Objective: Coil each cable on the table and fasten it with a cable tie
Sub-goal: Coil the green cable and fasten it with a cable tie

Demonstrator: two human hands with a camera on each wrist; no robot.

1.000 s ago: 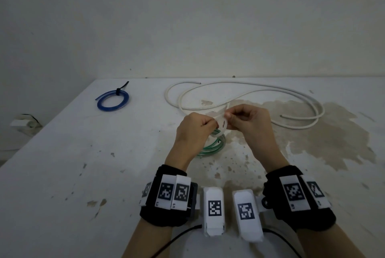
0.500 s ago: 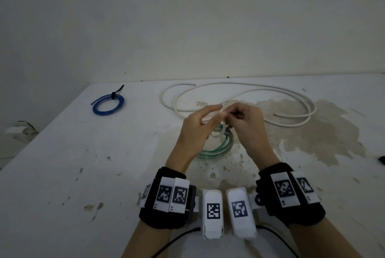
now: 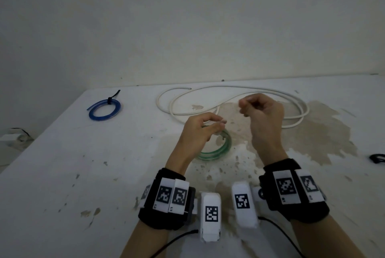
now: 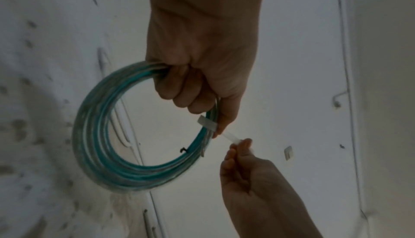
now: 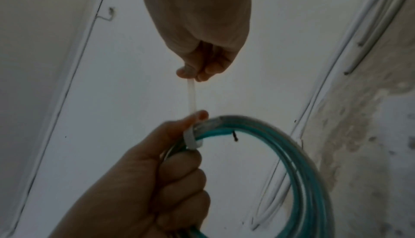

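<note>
Well off to the left of both hands, the blue coil (image 3: 104,110) lies on the table (image 3: 62,174), already cinched with a black tie. The left hand (image 3: 198,130) has its fingers curled round the green coil (image 4: 107,146), held up off the table, thumb pressing beside the white cable tie (image 4: 207,123) wrapped round the strands. If that grip eases, the turns could spring apart before the tie bites. To its right, the right hand (image 3: 262,112) pinches the tie's tail; a slipping pinch would likely leave the loop slack. Beyond both hands sprawls the white cable (image 3: 229,91), not yet coiled.
</note>
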